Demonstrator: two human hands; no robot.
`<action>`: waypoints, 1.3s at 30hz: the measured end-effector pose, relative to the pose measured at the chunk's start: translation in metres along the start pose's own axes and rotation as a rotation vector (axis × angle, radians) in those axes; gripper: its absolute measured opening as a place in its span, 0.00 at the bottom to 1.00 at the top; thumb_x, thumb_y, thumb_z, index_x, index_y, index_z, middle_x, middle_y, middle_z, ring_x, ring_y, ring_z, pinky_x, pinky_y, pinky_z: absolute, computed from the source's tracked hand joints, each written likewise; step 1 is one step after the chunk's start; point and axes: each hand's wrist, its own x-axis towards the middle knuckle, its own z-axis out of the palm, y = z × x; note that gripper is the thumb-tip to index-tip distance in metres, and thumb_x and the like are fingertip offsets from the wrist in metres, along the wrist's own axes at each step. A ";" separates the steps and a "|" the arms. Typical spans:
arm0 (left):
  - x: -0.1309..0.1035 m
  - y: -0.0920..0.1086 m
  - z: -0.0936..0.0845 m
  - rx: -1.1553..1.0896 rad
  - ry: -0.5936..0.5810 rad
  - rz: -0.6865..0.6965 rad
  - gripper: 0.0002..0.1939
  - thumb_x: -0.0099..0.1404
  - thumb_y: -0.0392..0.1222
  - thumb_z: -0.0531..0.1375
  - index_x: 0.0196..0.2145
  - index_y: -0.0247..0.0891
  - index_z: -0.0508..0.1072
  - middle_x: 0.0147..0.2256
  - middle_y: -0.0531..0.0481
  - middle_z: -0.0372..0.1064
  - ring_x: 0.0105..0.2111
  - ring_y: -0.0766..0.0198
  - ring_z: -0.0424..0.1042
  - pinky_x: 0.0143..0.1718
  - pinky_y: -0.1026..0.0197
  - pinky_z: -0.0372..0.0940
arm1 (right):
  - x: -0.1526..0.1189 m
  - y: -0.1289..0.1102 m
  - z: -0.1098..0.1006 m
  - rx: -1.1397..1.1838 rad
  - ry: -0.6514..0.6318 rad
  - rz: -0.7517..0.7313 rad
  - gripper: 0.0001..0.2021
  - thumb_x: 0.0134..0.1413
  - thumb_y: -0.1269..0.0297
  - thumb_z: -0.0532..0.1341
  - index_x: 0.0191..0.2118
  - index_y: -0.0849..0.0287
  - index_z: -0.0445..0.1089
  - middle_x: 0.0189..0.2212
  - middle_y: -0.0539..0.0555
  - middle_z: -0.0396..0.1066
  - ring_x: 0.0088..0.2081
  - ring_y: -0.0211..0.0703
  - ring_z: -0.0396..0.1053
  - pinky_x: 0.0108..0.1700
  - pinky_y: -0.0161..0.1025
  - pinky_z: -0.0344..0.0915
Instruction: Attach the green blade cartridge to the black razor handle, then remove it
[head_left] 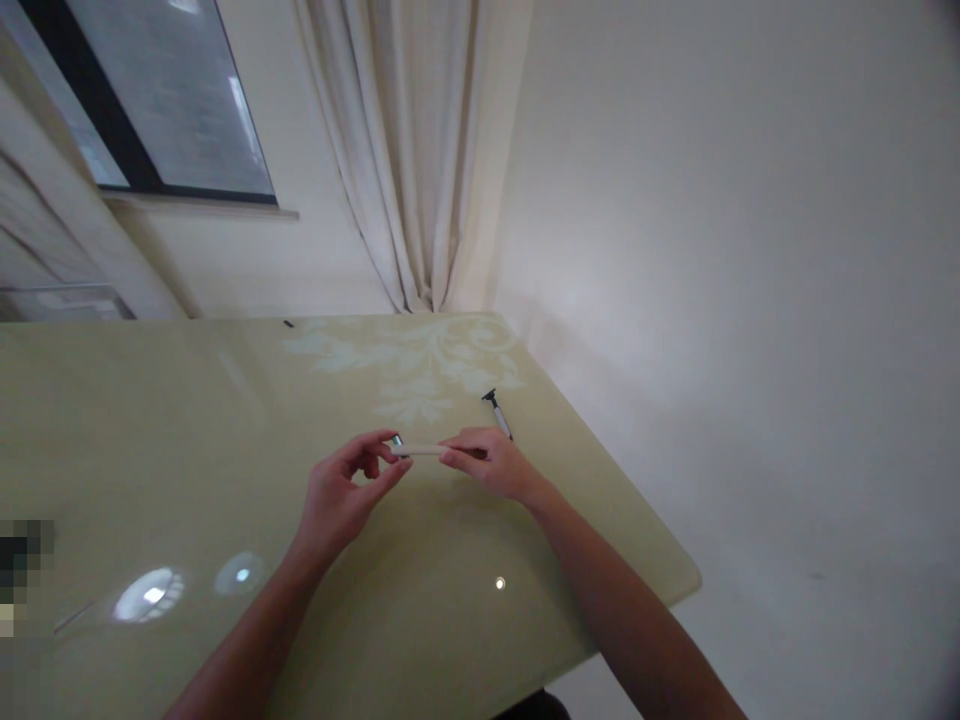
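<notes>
You pinch the pale-handled tool (426,449) from both ends above the table (465,620): your left hand (334,495) has its small head between thumb and fingers, your right hand (491,462) the other end of the handle. Just beyond your right-hand grip lies a black-headed razor (501,416). The tabletop is glossy pale green, its white leaf pattern (416,395) spreading past your grip and lamp reflections (154,595) shining nearer you. Farther off hangs a cream curtain (409,150); a dark-framed window (180,90) stands to its left, a plain pale wall (712,300) to your right.
</notes>
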 end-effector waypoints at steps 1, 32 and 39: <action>0.000 -0.001 0.000 -0.009 0.002 -0.004 0.21 0.60 0.54 0.71 0.48 0.41 0.79 0.30 0.53 0.75 0.27 0.66 0.67 0.31 0.63 0.66 | 0.000 0.001 0.000 0.004 -0.007 0.004 0.23 0.67 0.45 0.62 0.47 0.61 0.83 0.26 0.52 0.72 0.28 0.37 0.64 0.31 0.35 0.56; -0.001 -0.002 0.006 -0.024 -0.017 0.033 0.20 0.61 0.51 0.70 0.47 0.39 0.79 0.28 0.55 0.74 0.26 0.67 0.67 0.31 0.64 0.67 | 0.001 0.001 -0.003 -0.019 0.012 0.067 0.25 0.66 0.43 0.61 0.46 0.61 0.84 0.27 0.53 0.73 0.28 0.38 0.64 0.31 0.35 0.56; -0.001 -0.003 0.006 -0.026 -0.031 0.024 0.20 0.61 0.51 0.70 0.48 0.40 0.79 0.28 0.55 0.74 0.26 0.67 0.66 0.31 0.64 0.66 | 0.002 0.001 -0.005 -0.063 0.026 0.088 0.25 0.67 0.43 0.61 0.44 0.62 0.84 0.27 0.52 0.72 0.28 0.37 0.63 0.31 0.36 0.55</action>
